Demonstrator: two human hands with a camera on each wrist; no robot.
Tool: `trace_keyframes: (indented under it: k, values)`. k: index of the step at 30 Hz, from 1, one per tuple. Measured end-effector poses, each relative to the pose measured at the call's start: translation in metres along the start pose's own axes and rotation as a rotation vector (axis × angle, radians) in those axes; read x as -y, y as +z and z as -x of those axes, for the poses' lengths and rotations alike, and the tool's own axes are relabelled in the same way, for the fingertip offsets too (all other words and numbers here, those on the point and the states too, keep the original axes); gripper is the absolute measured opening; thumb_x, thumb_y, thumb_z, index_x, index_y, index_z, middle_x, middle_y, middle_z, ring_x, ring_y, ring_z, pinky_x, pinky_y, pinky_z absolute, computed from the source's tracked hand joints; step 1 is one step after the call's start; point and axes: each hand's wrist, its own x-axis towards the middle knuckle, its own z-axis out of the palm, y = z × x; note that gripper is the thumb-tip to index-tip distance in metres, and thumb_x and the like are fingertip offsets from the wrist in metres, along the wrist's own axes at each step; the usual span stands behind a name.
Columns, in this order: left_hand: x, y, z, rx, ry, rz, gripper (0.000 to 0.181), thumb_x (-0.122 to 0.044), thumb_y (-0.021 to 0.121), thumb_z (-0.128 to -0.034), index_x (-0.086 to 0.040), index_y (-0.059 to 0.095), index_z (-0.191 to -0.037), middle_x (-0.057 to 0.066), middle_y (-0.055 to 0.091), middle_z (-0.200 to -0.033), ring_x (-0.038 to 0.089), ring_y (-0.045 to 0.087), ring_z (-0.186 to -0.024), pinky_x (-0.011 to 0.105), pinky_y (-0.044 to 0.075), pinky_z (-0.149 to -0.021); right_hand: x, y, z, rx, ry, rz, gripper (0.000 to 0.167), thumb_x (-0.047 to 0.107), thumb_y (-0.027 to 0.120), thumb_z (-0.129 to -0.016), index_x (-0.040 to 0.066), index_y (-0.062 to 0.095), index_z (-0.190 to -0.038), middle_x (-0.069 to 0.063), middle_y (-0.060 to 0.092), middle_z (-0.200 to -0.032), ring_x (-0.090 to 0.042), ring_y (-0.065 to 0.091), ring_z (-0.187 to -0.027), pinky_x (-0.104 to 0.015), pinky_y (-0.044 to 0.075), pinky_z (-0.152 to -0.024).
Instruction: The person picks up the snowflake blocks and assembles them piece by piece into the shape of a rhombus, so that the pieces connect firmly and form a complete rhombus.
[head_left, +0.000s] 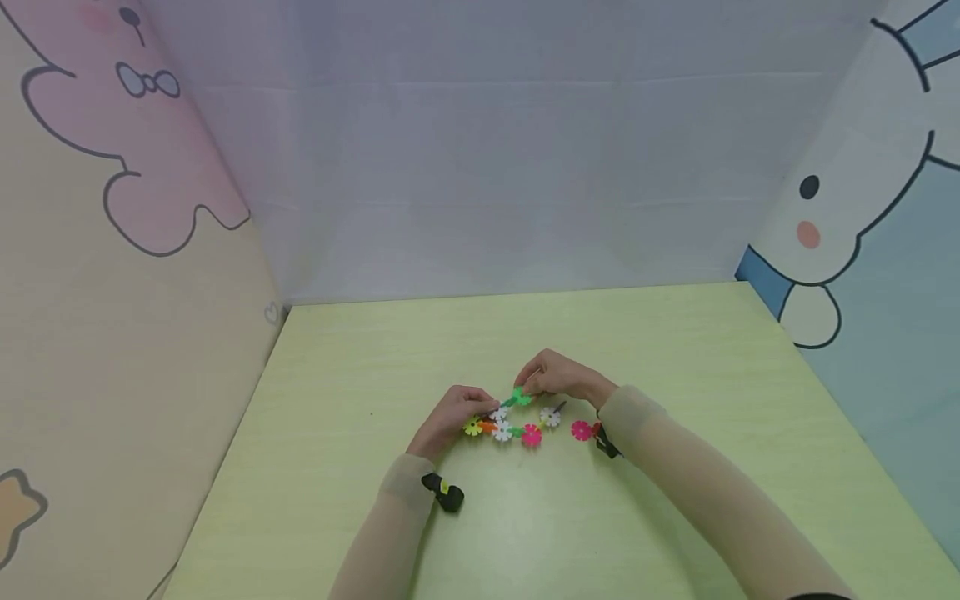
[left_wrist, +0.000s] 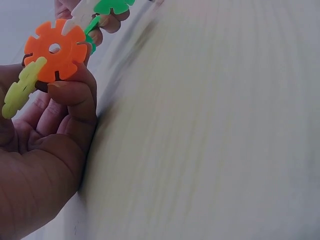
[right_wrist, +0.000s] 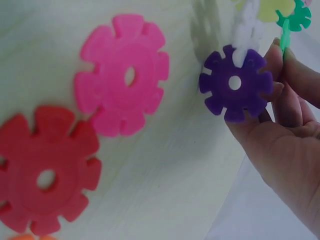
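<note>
A chain of interlocking notched plastic discs runs between the two hands. My left hand pinches its left part, close to a white disc. In the left wrist view, an orange disc and a yellow disc stand by those fingers, which partly hide a dark piece. My right hand pinches a bright green disc at the far side of the chain. A purple disc, joined to a white one, forms one end near the right fingers. A pink disc lies along the near side.
Apart from the chain, a pink disc and a red disc lie by the right wrist, with an orange edge beside them. The pale table meets a curtain-like backdrop behind and printed panels on both sides.
</note>
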Motion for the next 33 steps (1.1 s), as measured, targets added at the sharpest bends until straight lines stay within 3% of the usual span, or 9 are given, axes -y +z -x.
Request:
trace_keyframes:
  k: [8, 13, 18, 27, 33]
  values:
    - [0.0002, -0.0004, 0.0017, -0.013, 0.001, -0.018, 0.023, -0.023, 0.069, -0.0891, -0.002, 0.073, -0.083, 0.007, 0.066, -0.085, 0.016, 0.057, -0.08, 0.029, 0.046, -0.071, 0.0003, 0.0009, 0.0004, -0.001, -0.005, 0.001, 0.015, -0.001, 0.06, -0.09, -0.003, 0.07, -0.101, -0.011, 0.067, -0.078, -0.019, 0.048, -0.06, -0.031, 0.042, -0.058]
    - [0.0006, -0.0002, 0.0014, -0.035, -0.005, -0.021, 0.022, -0.023, 0.069, -0.0891, -0.002, 0.072, -0.082, 0.007, 0.066, -0.084, 0.017, 0.057, -0.079, 0.03, 0.047, -0.071, -0.0001, 0.002, 0.0, -0.01, -0.018, -0.008, 0.014, -0.001, 0.062, -0.089, -0.004, 0.069, -0.101, -0.012, 0.068, -0.079, -0.023, 0.057, -0.062, -0.031, 0.046, -0.057]
    - [0.0001, -0.0005, 0.0008, -0.028, -0.011, -0.021, 0.022, -0.022, 0.069, -0.0892, -0.002, 0.072, -0.083, 0.007, 0.066, -0.084, 0.017, 0.057, -0.08, 0.031, 0.047, -0.073, 0.0029, 0.0036, 0.0018, 0.004, -0.015, 0.006, 0.015, -0.001, 0.064, -0.088, -0.005, 0.07, -0.102, -0.012, 0.069, -0.085, -0.028, 0.066, -0.07, -0.032, 0.052, -0.061]
    - [0.0014, -0.0021, -0.0031, 0.023, 0.018, 0.0, 0.017, -0.016, 0.067, -0.0892, 0.0, 0.072, -0.084, 0.008, 0.067, -0.085, 0.018, 0.059, -0.079, 0.031, 0.048, -0.071, 0.0051, -0.0024, -0.0015, 0.043, -0.033, 0.077, 0.018, 0.001, 0.061, -0.091, -0.005, 0.07, -0.106, -0.008, 0.069, -0.088, -0.019, 0.054, -0.067, -0.032, 0.048, -0.064]
    - [0.0019, -0.0009, -0.0026, 0.014, 0.021, -0.005, 0.017, -0.015, 0.068, -0.0891, 0.0, 0.072, -0.083, 0.007, 0.066, -0.083, 0.017, 0.058, -0.077, 0.029, 0.048, -0.069, 0.0066, -0.0028, -0.004, 0.06, -0.061, 0.101, 0.017, -0.001, 0.062, -0.09, -0.006, 0.07, -0.104, -0.009, 0.07, -0.088, -0.019, 0.061, -0.071, -0.041, 0.051, -0.071]
